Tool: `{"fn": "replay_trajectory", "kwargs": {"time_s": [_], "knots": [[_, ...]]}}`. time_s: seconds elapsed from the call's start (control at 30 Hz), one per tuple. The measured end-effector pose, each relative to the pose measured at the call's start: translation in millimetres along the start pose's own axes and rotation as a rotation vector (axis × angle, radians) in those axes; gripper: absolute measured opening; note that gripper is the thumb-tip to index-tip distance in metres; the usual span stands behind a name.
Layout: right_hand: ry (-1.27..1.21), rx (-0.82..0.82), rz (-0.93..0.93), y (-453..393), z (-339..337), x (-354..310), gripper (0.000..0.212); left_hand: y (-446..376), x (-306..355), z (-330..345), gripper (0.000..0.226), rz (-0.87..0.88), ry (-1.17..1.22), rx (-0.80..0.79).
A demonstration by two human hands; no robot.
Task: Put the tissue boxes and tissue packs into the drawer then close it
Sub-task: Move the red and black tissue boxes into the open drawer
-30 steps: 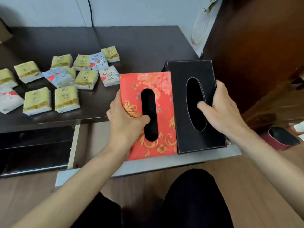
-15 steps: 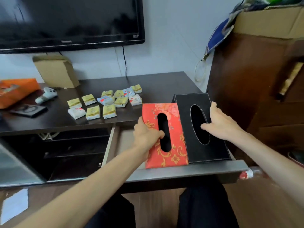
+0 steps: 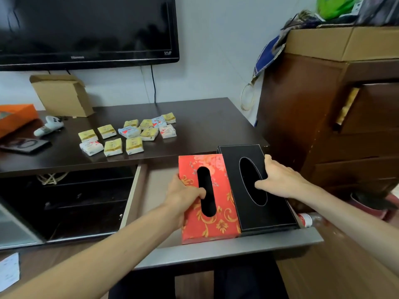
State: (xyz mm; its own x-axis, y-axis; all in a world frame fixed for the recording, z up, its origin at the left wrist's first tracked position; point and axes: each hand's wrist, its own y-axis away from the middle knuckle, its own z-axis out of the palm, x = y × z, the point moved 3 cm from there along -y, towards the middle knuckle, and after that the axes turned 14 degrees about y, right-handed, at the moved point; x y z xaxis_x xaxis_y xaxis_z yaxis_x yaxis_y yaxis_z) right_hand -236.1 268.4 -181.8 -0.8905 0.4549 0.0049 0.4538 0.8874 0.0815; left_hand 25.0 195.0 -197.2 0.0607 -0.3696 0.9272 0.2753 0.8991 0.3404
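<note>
Left hand (image 3: 183, 196) grips the red tissue box (image 3: 209, 199), right hand (image 3: 278, 180) the black tissue box (image 3: 257, 186), over the open drawer (image 3: 226, 249); tissue packs (image 3: 129, 137) at ten o'clock

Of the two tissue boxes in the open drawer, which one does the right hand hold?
The black tissue box, on the right side of the drawer. The right hand grips it at its oval slot; the red floral tissue box is in the left hand.

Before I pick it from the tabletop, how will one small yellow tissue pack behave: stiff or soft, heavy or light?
Each yellow tissue pack looks puffy, with rounded wrapped edges, so it will probably squash a little in the hand. It seems small and likely light. The wrapper looks like smooth film, so it may slide easily on the dark tabletop. It lies flat, so rolling seems unlikely.
</note>
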Motion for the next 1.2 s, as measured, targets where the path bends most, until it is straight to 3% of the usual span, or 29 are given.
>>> {"fn": "replay_trajectory", "kwargs": {"time_s": [0.2, 0.3, 0.43, 0.6, 0.7, 0.8, 0.87, 0.93, 1.03, 1.2], "knots": [[0.125, -0.02, 0.035, -5.6, 25.2, -0.7, 0.074, -18.0, -26.0, 11.2, 0.042, -0.135, -0.011, -0.008], [0.23, 0.135, 0.006, -1.8, 37.7, -2.5, 0.061, -28.0, -42.8, 14.3, 0.053, -0.158, 0.007, 0.001], [0.469, 0.353, -0.164, 1.6, 44.1, -14.7, 0.034, -39.1, -61.9, 9.3, 0.058, -0.2, 0.012, 0.01], [0.561, 0.304, -0.171, 0.5, 59.6, -3.1, 0.035, -48.6, -73.7, 8.7, 0.06, -0.16, -0.055, -0.003], [0.409, 0.302, -0.225, -15.9, 50.6, 7.8, 0.049, -60.2, -63.7, 3.3, 0.079, -0.039, -0.248, -0.09], [0.246, 0.164, -0.299, -54.0, 36.6, 11.9, 0.072, -85.0, -27.2, 7.9, 0.106, 0.289, -0.667, -0.22], [0.165, -0.034, -0.347, -76.6, 38.0, 5.0, 0.082, -99.5, -12.3, 16.0, 0.101, 0.379, -0.801, -0.31], [0.118, -0.127, -0.361, -89.6, 49.4, -3.6, 0.075, -108.1, -17.7, 22.3, 0.087, 0.295, -0.813, -0.333], [0.075, -0.055, -0.344, -92.8, 66.8, -5.8, 0.069, -108.6, -39.7, 28.0, 0.074, 0.354, -0.923, -0.3], [0.06, 0.08, -0.354, -88.3, 77.6, 0.3, 0.078, -105.4, -42.7, 34.8, 0.054, 0.432, -0.796, -0.196]]}}
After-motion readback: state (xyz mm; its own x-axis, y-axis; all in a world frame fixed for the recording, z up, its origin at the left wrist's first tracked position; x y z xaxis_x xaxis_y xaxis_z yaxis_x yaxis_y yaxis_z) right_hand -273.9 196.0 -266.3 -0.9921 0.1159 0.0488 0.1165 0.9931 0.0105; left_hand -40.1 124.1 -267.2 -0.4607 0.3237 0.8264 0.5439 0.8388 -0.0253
